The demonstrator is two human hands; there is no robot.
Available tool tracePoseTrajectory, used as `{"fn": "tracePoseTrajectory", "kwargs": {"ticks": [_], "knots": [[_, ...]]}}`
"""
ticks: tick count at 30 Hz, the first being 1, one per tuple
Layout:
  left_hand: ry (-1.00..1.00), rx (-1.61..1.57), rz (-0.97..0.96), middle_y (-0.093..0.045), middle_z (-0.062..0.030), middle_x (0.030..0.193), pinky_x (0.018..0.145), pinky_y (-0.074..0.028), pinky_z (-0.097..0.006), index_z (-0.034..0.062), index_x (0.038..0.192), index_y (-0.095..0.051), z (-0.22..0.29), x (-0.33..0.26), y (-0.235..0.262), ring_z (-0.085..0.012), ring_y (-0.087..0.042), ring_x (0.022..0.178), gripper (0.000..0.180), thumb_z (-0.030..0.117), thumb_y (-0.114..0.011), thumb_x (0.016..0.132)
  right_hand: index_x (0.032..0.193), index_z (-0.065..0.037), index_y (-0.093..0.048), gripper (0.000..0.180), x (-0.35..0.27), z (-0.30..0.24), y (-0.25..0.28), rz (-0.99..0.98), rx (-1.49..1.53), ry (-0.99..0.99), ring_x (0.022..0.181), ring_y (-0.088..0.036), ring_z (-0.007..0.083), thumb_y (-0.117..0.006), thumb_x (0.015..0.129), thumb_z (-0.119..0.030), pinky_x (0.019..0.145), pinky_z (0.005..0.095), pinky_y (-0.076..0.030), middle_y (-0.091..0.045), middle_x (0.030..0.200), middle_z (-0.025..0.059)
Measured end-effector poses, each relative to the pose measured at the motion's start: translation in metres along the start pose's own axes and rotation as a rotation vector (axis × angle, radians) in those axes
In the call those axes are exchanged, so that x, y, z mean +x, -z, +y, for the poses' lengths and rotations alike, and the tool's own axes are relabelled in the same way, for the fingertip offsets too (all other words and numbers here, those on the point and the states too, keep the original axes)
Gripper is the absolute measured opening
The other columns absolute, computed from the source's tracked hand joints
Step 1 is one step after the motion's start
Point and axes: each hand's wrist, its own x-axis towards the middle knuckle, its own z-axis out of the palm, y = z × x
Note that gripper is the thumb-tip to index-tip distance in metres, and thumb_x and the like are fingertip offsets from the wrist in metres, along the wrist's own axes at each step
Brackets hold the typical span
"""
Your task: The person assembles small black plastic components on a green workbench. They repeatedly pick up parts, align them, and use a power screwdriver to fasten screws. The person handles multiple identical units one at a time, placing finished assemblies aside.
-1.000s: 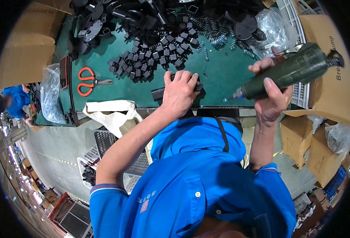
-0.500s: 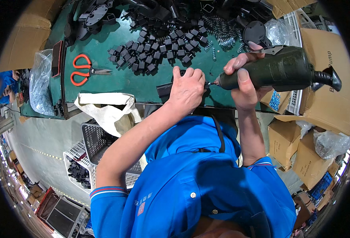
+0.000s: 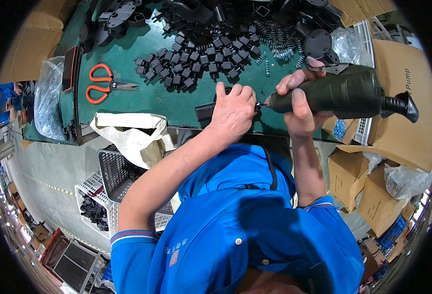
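Note:
My left hand (image 3: pixel 233 109) is closed over a black plastic part (image 3: pixel 204 112) near the table's front edge; the fingers hide most of it. In my right hand (image 3: pixel 301 105) lies a dark green power screwdriver (image 3: pixel 341 92), held sideways, with a cord sleeve at its far right end. Its tip points left and meets the right side of the black part, beside my left fingers. A small screw may sit at the tip, but it is too small to tell. Beyond my hands spreads a heap of small black plastic blocks (image 3: pixel 191 61).
Orange-handled scissors (image 3: pixel 100 88) lie left on the green table (image 3: pixel 162 105). Metal springs (image 3: pixel 280 44) and round black parts (image 3: pixel 319 41) are at the back. Blue screws (image 3: pixel 340 128) sit in a carton at right. A white sack (image 3: pixel 128 132) hangs at the front edge, above crates (image 3: pixel 113 171).
Both hands keep their hold on the black part and the power screwdriver. The view has shifted slightly; the screwdriver's tip stays against the part.

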Motion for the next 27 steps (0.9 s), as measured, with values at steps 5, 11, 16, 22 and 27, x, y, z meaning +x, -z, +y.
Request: {"fn": "tracePoseTrajectory", "kwargs": {"ticks": [5, 11, 16, 22, 27], "knots": [[0.001, -0.013, 0.005, -0.055, -0.0032, 0.096, 0.089, -0.035, -0.05, 0.0087, 0.105, -0.063, 0.0, 0.0, 0.0, -0.0216, -0.053, 0.098, 0.037, 0.027, -0.075, 0.075, 0.137, 0.002, -0.033, 0.061, -0.001, -0.003, -0.002, -0.037, -0.006, 0.027, 0.081, -0.059, 0.0222, -0.059, 0.083, -0.004, 0.076, 0.0396, -0.052, -0.057, 0.095, 0.0123], [0.002, -0.01, 0.009, -0.054, -0.003, 0.096, 0.089, -0.035, -0.05, 0.0091, 0.105, -0.062, 0.0, 0.0, -0.002, -0.0211, -0.053, 0.098, 0.038, 0.028, -0.075, 0.074, 0.138, 0.003, -0.033, 0.063, -0.001, -0.001, -0.001, -0.027, -0.025, 0.022, 0.079, -0.059, 0.0224, -0.059, 0.082, -0.005, 0.075, 0.0397, -0.051, -0.056, 0.094, 0.0113], [0.001, -0.007, 0.0, -0.054, -0.0029, 0.096, 0.089, -0.035, -0.05, 0.0094, 0.106, -0.062, 0.0, 0.0, -0.001, -0.0211, -0.053, 0.099, 0.038, 0.027, -0.075, 0.075, 0.137, 0.003, -0.034, 0.064, -0.007, -0.007, -0.004, -0.033, 0.008, -0.043, 0.08, -0.058, 0.0225, -0.063, 0.081, -0.006, 0.076, 0.0402, -0.051, -0.054, 0.093, 0.0099], [-0.012, -0.032, 0.076, -0.055, -0.0049, 0.093, 0.091, -0.035, -0.052, 0.0059, 0.097, -0.066, -0.001, 0.0, -0.007, -0.0229, -0.054, 0.094, 0.027, 0.02, -0.07, 0.074, 0.131, -0.004, -0.04, 0.056, -0.009, 0.006, 0.003, -0.219, -0.118, 0.024, 0.076, -0.054, 0.0188, -0.061, 0.08, -0.002, 0.072, 0.0365, -0.05, -0.053, 0.091, 0.0091], [-0.019, -0.001, 0.087, -0.055, -0.0045, 0.093, 0.09, -0.035, -0.051, 0.0069, 0.097, -0.066, -0.001, -0.001, -0.008, -0.0223, -0.054, 0.095, 0.027, 0.021, -0.071, 0.075, 0.133, -0.002, -0.04, 0.058, -0.008, 0.01, 0.01, -0.339, -0.277, 0.067, 0.073, -0.054, 0.018, -0.059, 0.079, 0.001, 0.066, 0.0335, -0.05, -0.053, 0.09, 0.01]]}}
